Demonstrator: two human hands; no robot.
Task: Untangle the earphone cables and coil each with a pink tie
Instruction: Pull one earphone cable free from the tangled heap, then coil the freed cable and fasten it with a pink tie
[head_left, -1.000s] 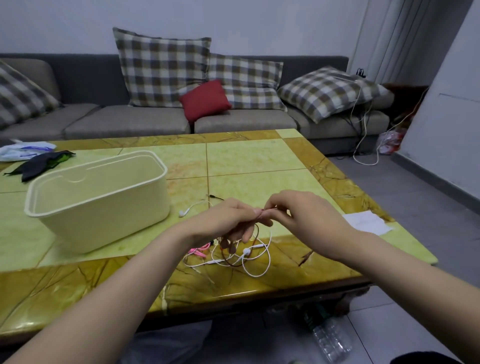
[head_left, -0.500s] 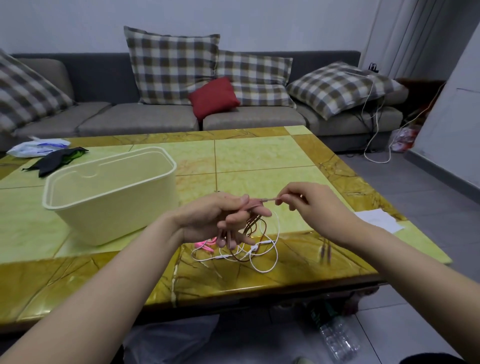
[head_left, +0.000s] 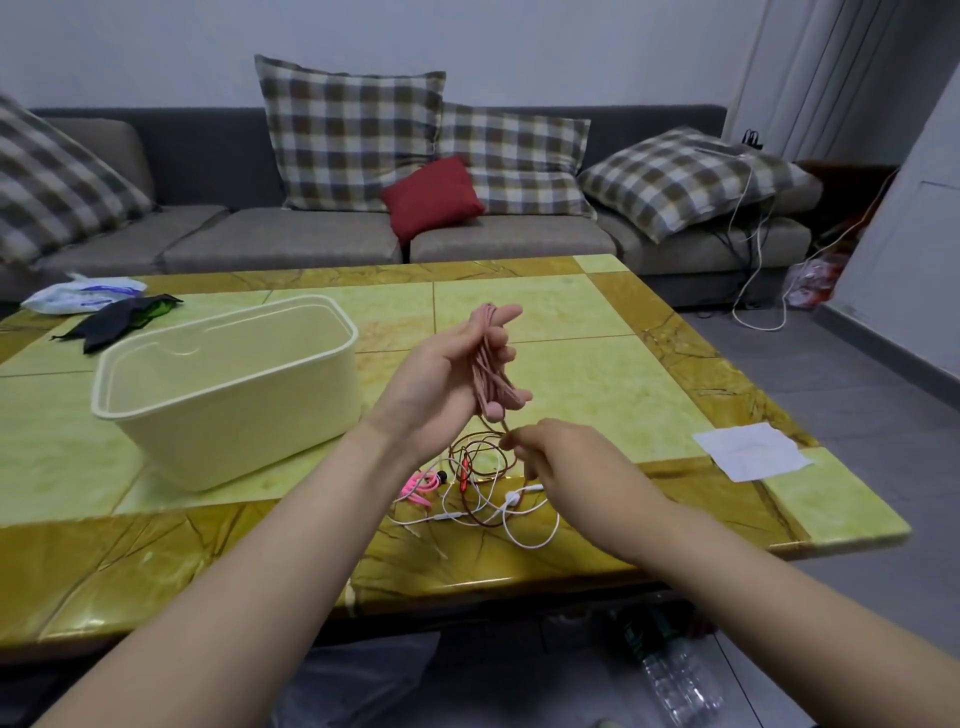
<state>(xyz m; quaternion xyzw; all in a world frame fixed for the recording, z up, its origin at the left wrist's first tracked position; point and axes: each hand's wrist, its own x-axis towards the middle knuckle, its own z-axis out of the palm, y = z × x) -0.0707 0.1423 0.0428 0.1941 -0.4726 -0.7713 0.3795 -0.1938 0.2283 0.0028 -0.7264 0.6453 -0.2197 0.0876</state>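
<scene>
Fingertips of the right hand are pressed together in a pinch on the loose strand of the pink cable, and the remaining fingers are curled under the palm. That strand runs up to the left hand, which is raised just right of the cream tub, about level with its rim. The left fingers are half bent and slightly apart, with the cable wound in a long hank over them from the forefinger down to the little finger. One pink earbud hangs from the foot of the hank. Whether the left thumb presses on the hank cannot be told. Below both hands, off the tub's near right corner, the other cables lie in a tangle on the table: a brown cable with a red remote, looped through white earphones. The pink ties lie on the tub side of the tangle, near the tub's wall but apart from it. Farther right of the tub, near the table's edge, lies a sheet of white paper. Behind the tub's left end sit a black cloth and a plastic bag. Beyond the tub stands a grey sofa with checked cushions and a red cushion.
</scene>
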